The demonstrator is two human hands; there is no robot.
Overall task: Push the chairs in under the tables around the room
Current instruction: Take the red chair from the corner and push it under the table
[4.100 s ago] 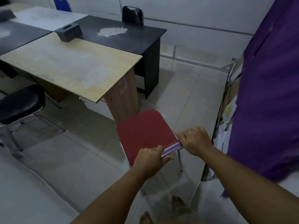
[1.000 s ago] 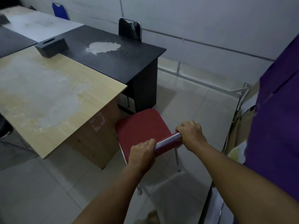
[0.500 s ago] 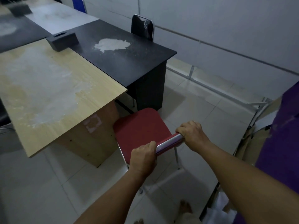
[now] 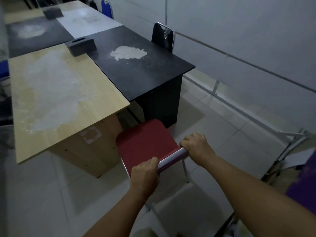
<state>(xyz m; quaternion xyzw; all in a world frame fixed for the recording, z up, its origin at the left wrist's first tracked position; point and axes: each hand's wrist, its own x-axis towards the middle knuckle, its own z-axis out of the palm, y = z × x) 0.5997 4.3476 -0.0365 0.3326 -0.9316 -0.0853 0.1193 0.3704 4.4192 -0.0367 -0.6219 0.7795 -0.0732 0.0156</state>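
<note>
A red-seated chair (image 4: 145,142) with a chrome frame stands on the tiled floor at the end of the tables. Its front edge sits near the gap between the light wood table (image 4: 56,94) and the black table (image 4: 140,65). My left hand (image 4: 145,173) grips the chrome top bar of the backrest at its left end. My right hand (image 4: 196,146) grips the same bar at its right end. The chair's legs are mostly hidden below the seat.
A black chair (image 4: 163,37) stands behind the black table by the wall, and a blue chair (image 4: 107,7) further back. Grey tissue boxes (image 4: 81,46) lie on the tabletops. A metal rack with papers (image 4: 290,151) and purple cloth (image 4: 304,185) stand at right.
The chair has moved forward toward the table ends with both hands on its top bar. The view has swung left, showing more of the table row.
</note>
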